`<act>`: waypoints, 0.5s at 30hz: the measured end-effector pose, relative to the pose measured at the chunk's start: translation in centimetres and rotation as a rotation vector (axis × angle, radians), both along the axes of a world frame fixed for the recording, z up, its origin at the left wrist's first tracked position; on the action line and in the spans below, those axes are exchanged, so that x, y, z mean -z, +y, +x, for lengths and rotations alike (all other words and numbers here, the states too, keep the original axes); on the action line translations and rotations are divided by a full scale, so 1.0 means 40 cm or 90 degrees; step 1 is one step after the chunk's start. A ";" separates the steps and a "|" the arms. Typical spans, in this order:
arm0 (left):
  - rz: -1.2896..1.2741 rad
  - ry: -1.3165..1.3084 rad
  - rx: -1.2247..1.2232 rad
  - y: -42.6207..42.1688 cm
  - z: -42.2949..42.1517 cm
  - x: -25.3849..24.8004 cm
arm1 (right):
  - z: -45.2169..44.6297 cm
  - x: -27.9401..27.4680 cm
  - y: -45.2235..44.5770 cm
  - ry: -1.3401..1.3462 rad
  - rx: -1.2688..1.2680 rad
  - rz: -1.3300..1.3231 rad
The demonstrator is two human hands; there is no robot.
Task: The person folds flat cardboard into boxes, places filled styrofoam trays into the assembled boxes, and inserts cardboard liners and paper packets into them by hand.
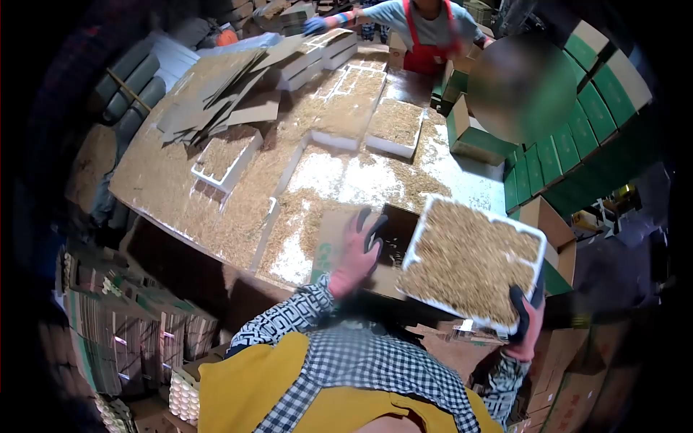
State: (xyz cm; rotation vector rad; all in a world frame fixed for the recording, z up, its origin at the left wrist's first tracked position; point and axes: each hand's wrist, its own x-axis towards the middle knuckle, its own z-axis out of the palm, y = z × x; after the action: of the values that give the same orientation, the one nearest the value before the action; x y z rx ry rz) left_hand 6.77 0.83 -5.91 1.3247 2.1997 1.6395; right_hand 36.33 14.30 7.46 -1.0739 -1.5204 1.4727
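Right hand [528, 317], gloved pink with dark fingertips, grips the near right corner of a white rectangular foam tray [473, 261] filled with loose brown husks; the left hand [356, 256] spreads wide over a flap of an open brown cardboard box [393, 242]. Green print there is too blurred to read. The tray sits partly over the box, beside the husk-strewn white counter [317, 173].

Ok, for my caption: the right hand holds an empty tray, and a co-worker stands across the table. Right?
Not quite: the head view shows the tray filled with loose brown material. The right hand does hold it, and the co-worker stands across the table.
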 end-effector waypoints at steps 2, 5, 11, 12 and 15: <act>0.099 -0.276 -0.012 0.007 0.031 0.024 | 0.027 -0.027 -0.035 -0.108 -0.007 0.057; 0.247 -0.512 0.100 0.002 0.063 0.078 | -0.051 0.007 -0.065 -0.147 -0.072 0.054; 0.024 -0.385 -0.076 -0.104 -0.278 0.210 | -0.155 0.219 -0.030 -0.296 -0.124 -0.142; -0.092 -0.184 -0.162 -0.108 -0.388 0.217 | -0.167 0.249 -0.036 -0.326 -0.089 -0.021; -0.546 0.428 -0.318 -0.078 -0.790 0.226 | -0.173 0.319 -0.060 -0.473 0.050 0.192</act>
State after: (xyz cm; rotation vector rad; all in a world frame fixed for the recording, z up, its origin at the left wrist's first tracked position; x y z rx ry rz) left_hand -24.84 -2.28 -14.95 1.1754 3.2123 0.0912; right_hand 29.43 11.89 -5.29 -1.5586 -2.0825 0.7659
